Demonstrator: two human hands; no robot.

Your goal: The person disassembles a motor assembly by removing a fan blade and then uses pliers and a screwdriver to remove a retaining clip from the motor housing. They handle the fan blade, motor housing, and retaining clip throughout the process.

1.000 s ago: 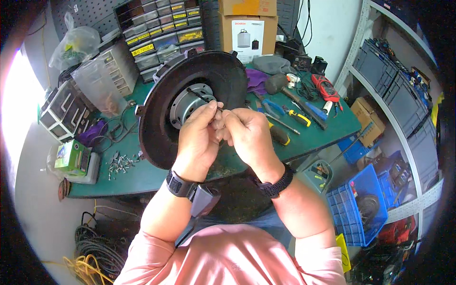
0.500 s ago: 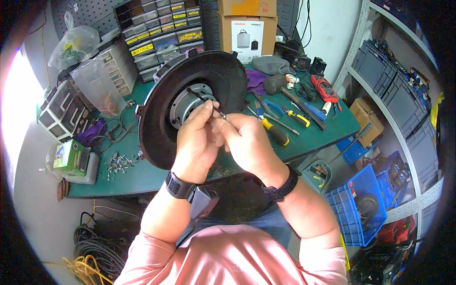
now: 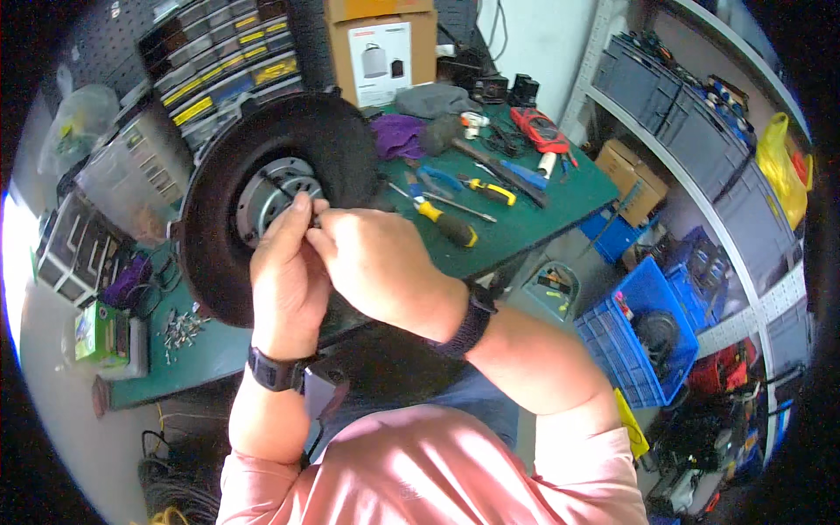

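Note:
A large black disc [image 3: 219,262] with a shiny metal hub [image 3: 267,188] stands on edge on the green workbench [image 3: 534,214]. My left hand [image 3: 284,280] rises in front of the disc, and its fingertips reach the hub's right side. My right hand [image 3: 376,267] presses against it from the right. The fingertips of both hands pinch a small dark part at the hub; the fingers mostly hide it. Each wrist wears a dark watch band.
Right of the disc lie a yellow-black screwdriver [image 3: 446,226], blue pliers [image 3: 437,179], a purple cloth [image 3: 398,136] and a red tool [image 3: 538,131]. Behind stand drawer cabinets [image 3: 219,74] and a cardboard box [image 3: 381,52]. Loose screws [image 3: 179,328] lie left. A blue crate [image 3: 643,341] sits on the floor.
Both hands have shifted left and closer to the hub. The thin metal piece seen between the fingers half a second ago is now covered by them.

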